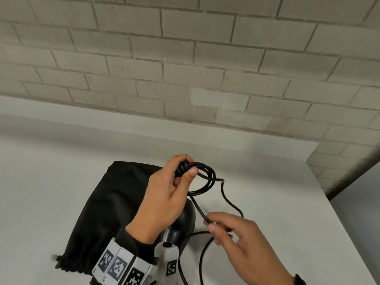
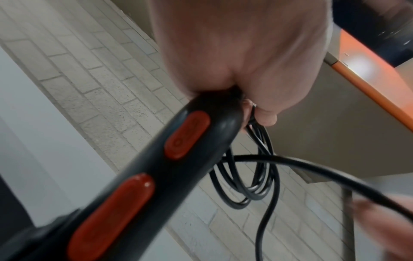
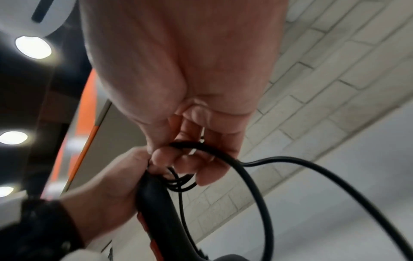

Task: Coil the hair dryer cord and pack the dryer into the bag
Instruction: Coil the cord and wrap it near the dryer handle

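Note:
My left hand (image 1: 186,167) is raised above the table and grips the end of the black hair dryer's handle (image 2: 156,167), which has two red switches, together with several coiled loops of black cord (image 1: 211,182). The dryer's dark body (image 1: 185,221) hangs below that hand. From the loops a strand runs down to my right hand (image 1: 211,224), which pinches the cord (image 3: 223,153) between thumb and fingers. More slack cord (image 1: 202,260) trails toward the lower edge. The black drawstring bag (image 1: 107,212) lies flat on the table, left of and behind the dryer.
The white table (image 1: 61,161) ends at a right edge (image 1: 329,202) close to my right hand. A grey brick wall (image 1: 185,58) stands behind the table. A band of marker tags (image 1: 123,266) wraps my left wrist.

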`<state>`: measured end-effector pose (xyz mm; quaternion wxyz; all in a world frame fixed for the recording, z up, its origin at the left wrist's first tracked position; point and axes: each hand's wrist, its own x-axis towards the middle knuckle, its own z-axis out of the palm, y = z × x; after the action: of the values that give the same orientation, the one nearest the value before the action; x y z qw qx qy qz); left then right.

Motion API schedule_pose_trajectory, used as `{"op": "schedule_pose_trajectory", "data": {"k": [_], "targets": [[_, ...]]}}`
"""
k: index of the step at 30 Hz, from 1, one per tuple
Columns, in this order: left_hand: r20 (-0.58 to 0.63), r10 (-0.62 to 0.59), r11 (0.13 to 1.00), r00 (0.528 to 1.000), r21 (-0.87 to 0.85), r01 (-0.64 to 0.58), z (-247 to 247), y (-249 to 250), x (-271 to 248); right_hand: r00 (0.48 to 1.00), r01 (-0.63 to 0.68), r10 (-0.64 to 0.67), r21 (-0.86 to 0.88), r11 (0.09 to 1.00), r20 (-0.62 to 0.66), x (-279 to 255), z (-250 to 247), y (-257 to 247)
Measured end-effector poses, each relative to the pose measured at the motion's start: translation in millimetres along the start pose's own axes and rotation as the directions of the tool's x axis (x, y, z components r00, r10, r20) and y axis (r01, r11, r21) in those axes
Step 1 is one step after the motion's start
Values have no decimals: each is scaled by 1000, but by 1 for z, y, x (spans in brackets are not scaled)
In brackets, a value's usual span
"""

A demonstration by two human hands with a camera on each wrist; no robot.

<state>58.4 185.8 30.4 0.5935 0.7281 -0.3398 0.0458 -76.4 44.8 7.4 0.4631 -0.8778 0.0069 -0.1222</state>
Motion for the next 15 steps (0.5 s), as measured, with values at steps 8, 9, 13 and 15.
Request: {"op": "schedule_pose_trajectory", "data": {"k": [8,9,13,15], "targets": [[-10,-30,999,999,-41,30,-2,-2,2,832,3,232,421,907,-504,-60,-46,44],[-8,-31,998,999,-47,30,-2,-3,2,807,26,227,416,909,-545,-64,-53,46],[-7,-17,1000,1000,-25,17,-1,-1,1,769,115,274,547,829,-578,-72,-76,57],[-15,-23,999,1000,-23,22,-2,0,1,791,99,327,636,766,-517,-70,-85,59]]}}
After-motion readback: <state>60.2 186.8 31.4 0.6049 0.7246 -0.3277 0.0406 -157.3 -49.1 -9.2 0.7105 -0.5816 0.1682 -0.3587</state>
